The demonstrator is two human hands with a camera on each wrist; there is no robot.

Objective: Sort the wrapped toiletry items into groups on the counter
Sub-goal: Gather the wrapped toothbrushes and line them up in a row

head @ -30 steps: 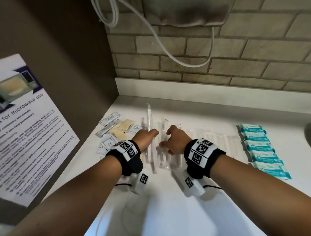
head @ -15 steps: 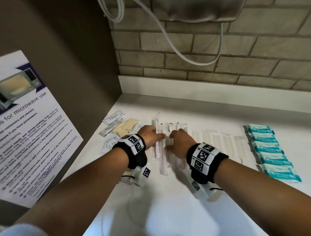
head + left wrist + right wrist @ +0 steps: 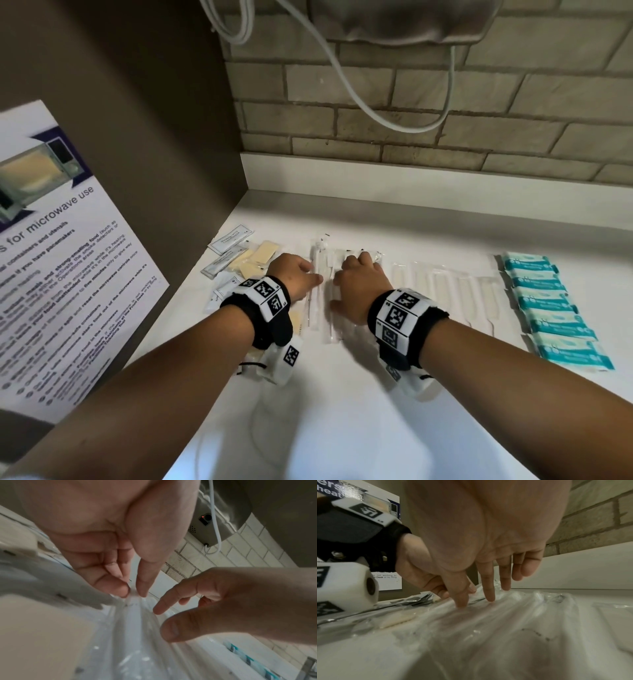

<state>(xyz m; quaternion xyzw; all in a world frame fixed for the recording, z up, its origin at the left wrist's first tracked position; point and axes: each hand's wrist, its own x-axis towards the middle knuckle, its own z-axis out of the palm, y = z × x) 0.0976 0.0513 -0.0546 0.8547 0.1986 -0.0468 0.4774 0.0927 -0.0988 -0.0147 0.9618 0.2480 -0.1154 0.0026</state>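
Note:
Several long clear-wrapped items (image 3: 333, 330) lie side by side in the middle of the white counter (image 3: 342, 411). My left hand (image 3: 317, 279) pinches the far end of one of them (image 3: 133, 597) between thumb and fingertip; this item (image 3: 319, 255) lies at the left of the group. My right hand (image 3: 342, 274) is just to the right, its straight fingers (image 3: 489, 597) pressing down on the crinkled wrappers (image 3: 513, 615). The right hand (image 3: 214, 601) also shows in the left wrist view, close beside the pinch.
Flat sachets and beige wrapped pieces (image 3: 255, 257) lie at the left by the brown side wall. A row of clear-wrapped pale items (image 3: 445, 294) lies right of my hands, then a column of teal packets (image 3: 548, 308). A brick wall with a white cable (image 3: 359, 102) stands behind.
The long wrapped item in my left hand, tilted up a second ago, now lies lower among the others. Both hands stay close together over the group.

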